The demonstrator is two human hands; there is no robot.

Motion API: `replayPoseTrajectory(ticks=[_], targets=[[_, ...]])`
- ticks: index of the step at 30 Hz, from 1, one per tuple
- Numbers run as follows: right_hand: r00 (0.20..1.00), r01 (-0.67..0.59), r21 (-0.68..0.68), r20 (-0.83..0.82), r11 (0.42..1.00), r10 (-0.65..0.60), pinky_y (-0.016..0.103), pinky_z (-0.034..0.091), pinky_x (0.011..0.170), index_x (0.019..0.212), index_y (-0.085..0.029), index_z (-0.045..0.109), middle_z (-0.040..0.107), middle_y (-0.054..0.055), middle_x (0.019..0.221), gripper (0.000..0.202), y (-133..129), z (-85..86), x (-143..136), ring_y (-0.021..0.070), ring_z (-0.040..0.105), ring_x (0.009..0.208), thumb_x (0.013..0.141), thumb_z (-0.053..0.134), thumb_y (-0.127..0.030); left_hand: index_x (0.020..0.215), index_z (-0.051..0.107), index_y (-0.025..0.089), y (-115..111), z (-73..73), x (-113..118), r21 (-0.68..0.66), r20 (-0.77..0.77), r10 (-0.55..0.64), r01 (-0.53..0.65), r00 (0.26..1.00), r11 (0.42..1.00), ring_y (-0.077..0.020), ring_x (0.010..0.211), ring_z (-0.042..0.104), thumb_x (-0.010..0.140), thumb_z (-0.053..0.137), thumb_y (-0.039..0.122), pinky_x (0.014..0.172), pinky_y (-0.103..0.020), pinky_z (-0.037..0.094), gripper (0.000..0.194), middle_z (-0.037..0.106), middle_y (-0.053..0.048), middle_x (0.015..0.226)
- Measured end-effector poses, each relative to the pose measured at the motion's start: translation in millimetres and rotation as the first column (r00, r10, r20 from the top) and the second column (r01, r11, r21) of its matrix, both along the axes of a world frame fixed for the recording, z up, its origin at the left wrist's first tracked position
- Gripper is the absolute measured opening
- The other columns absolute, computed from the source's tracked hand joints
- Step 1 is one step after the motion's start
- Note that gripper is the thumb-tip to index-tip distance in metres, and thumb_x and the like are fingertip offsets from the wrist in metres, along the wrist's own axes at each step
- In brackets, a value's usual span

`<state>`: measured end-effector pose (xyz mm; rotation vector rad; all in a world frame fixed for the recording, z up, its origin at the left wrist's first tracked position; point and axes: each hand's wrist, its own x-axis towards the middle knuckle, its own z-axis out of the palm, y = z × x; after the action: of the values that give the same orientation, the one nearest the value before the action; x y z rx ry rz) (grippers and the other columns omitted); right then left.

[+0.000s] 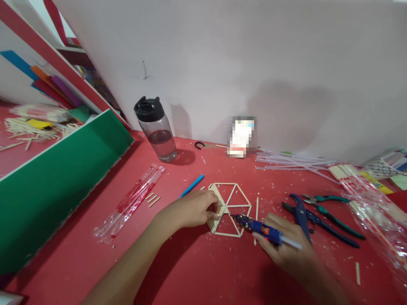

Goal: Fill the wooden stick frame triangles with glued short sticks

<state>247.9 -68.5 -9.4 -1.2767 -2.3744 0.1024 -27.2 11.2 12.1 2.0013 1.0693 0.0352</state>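
The pale wooden-stick hexagonal frame (238, 206) on the red desk (203, 271) looks light, stiff but fragile, best steadied by its slatted side under the left hand (202, 207), whose grip I cannot tell, while the right hand (284, 241) grasps a blue glue gun (267, 231).

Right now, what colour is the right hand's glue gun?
The glue gun is mostly dark blue; the head view shows it best.
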Motion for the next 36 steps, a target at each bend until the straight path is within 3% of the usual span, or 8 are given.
replayPoseTrajectory(ticks=[11,18,32,36], targets=[[0.999,0.015,-0.098,-0.05,0.995,-0.02,0.027,0.039,0.053,0.069,-0.023,0.06,0.058,0.0,0.063,0.031,-2.0,1.9,-0.1,0.0151,0.053,0.055,0.097,0.053,-0.036,0.082,0.064,0.02,0.3,-1.4,-0.2,0.011,-0.011,-0.01,0.01,1.0,1.0,-0.016,0.078,0.061,0.083,0.064,0.019,0.065,-0.025,0.04,0.002,0.068,-0.003,0.09],[0.983,0.15,-0.216,-0.071,0.965,-0.169,0.027,0.045,0.058,0.073,-0.023,0.065,0.063,0.002,0.065,0.035,-2.0,5.6,-0.2,0.0165,0.058,0.058,0.097,0.049,-0.043,0.084,0.065,0.021,0.4,-3.2,-0.7,-0.001,-0.025,-0.011,0.011,1.0,1.0,-0.0159,0.079,0.062,0.082,0.062,0.017,0.065,-0.025,0.041,0.006,0.069,-0.002,0.092],[0.983,0.175,-0.245,-0.01,0.954,-0.183,0.028,0.051,0.064,0.075,-0.022,0.07,0.071,0.006,0.073,0.038,-3.6,6.1,3.6,0.0196,0.064,0.063,0.094,0.051,-0.05,0.083,0.065,0.021,1.2,-2.6,-0.1,0.012,-0.014,-0.011,0.011,1.0,1.0,-0.0167,0.081,0.063,0.082,0.065,0.018,0.066,-0.025,0.04,0.003,0.069,-0.002,0.091],[0.981,0.144,-0.332,-0.073,0.932,-0.177,0.03,0.052,0.07,0.079,-0.024,0.071,0.072,0.006,0.076,0.035,-3.6,9.1,-1.2,0.0221,0.067,0.071,0.095,0.05,-0.048,0.082,0.065,0.021,1.3,-3.1,0.1,0.003,-0.033,0.004,-0.004,0.999,1.0,-0.0168,0.08,0.063,0.082,0.065,0.017,0.065,-0.024,0.04,0.004,0.069,-0.002,0.09]])
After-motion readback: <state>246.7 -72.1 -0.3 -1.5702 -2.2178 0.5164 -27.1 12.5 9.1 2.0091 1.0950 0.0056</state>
